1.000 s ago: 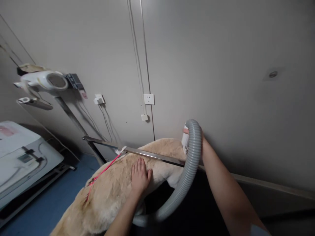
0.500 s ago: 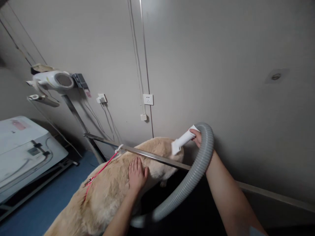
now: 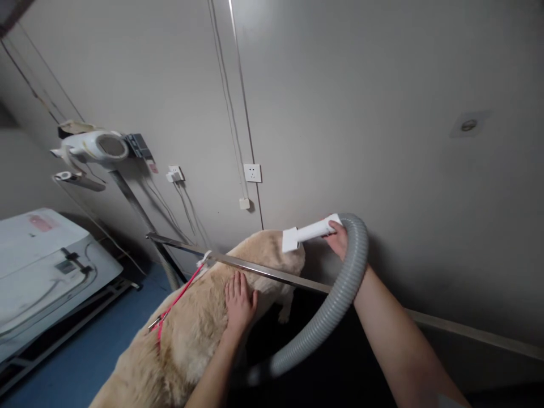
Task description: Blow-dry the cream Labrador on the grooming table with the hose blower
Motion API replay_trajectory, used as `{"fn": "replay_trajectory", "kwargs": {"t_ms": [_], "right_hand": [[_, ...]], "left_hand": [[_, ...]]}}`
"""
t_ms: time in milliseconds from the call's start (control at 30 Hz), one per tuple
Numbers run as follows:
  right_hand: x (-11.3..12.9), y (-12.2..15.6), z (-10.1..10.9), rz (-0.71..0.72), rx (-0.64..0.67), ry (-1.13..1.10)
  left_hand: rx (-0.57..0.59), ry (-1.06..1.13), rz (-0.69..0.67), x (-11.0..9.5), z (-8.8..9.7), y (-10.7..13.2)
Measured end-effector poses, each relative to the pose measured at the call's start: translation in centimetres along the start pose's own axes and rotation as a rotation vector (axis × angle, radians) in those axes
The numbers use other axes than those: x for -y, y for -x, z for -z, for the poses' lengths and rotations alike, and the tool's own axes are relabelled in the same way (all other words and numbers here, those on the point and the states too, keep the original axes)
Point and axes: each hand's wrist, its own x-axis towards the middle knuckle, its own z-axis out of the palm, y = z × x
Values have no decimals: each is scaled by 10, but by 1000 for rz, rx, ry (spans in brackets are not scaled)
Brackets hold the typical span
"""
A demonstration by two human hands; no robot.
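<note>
A cream-furred dog [image 3: 191, 334] stands on a dark table, its rump toward the wall. My left hand [image 3: 239, 303] lies flat and open on its back, fingers together. My right hand [image 3: 338, 239] grips the white nozzle [image 3: 306, 233] of a grey ribbed hose [image 3: 323, 320], and the flat nozzle tip sits at the fur of the dog's rear. The hose loops down between my forearms. A red leash [image 3: 176, 303] runs from the dog's neck up to a metal bar [image 3: 263, 269] that crosses over its back.
A white stand dryer [image 3: 94, 146] on a pole stands at the left by the grey wall. A white machine [image 3: 42, 266] sits low on the left above a blue floor [image 3: 85, 351]. Wall sockets [image 3: 252, 173] and cables hang behind the dog.
My right hand swung the nozzle out from behind the hose, then leftward and slightly up over the dog's rump. My left hand stayed flat on the back.
</note>
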Motion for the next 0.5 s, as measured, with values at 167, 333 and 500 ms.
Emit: {"fn": "replay_trajectory", "kwargs": {"t_ms": [167, 333, 500], "right_hand": [[-8, 5, -6, -38, 10, 3], [-16, 11, -24, 0, 48, -31], [-25, 18, -39, 38, 78, -13]], "left_hand": [[14, 1, 21, 11, -6, -1], [-64, -78, -12, 33, -17, 8], [-69, -142, -57, 42, -23, 21]]}}
